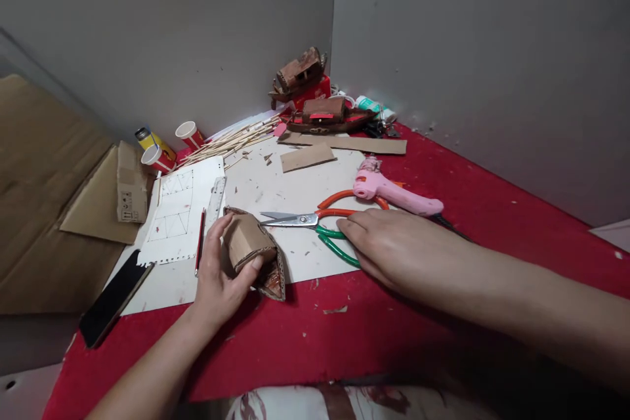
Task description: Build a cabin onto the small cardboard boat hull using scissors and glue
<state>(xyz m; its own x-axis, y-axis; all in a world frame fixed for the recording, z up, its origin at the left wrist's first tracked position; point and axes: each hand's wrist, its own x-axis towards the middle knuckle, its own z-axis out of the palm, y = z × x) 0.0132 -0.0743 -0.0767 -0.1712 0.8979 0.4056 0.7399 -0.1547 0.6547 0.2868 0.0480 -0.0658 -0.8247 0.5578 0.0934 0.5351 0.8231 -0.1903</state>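
Note:
My left hand [219,275] grips a small cardboard boat model [250,236] with a curved cardboard roof, its thumb on the front edge of the roof. My right hand [381,243] lies at the handles of a pair of scissors [305,219] with orange and green grips; its fingertips touch them, and the undersides of its fingers are hidden. The blades point left, slightly apart, with their tips beside the boat. Another orange-handled tool lies partly behind the scissors. Just behind them rests a pink glue gun [394,195].
Two finished boat models [325,111] stand at the back, near thin sticks [241,138] and cardboard strips [344,143]. Left are paper cups [189,134], a drawing [174,216], a ruler [215,200], a red pencil [200,243], a phone [115,298] and large cardboard [44,197].

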